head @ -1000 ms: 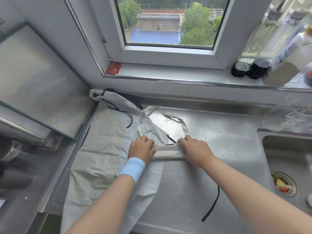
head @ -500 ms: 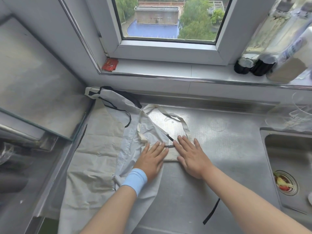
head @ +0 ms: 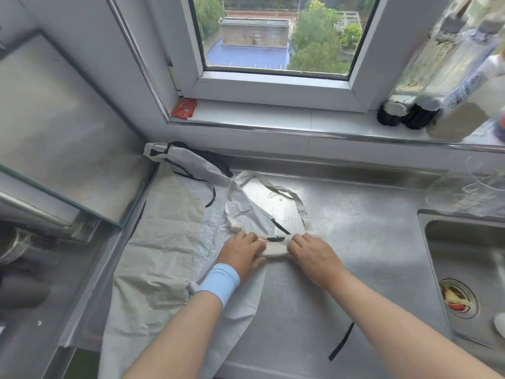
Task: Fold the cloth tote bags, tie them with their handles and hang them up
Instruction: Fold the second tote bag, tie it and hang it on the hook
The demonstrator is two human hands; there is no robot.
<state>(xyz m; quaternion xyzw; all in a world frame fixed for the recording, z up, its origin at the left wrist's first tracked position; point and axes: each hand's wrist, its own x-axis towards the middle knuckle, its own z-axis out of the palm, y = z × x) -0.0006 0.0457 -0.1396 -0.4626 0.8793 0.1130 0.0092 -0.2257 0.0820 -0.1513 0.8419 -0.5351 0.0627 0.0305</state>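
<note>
rolled tote bag (head: pixel 274 249): axis left-right | handles (head: pixel 300 207) toward window (head: pixel 273 36) | left hand (head: pixel 243 254), right hand (head: pixel 314 255): fingers (head: pixel 252 242) clamp ends

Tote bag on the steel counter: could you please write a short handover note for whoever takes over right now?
Left grip holds the left end of the folded tote bag; right grip holds its right end.
The bundle lies on the counter; its handles lie loose in a loop behind it.
Done: this bag folded to a narrow strip.
Left: tie it with the handles, hang it, then fold the other bags lying flat to the left.
</note>
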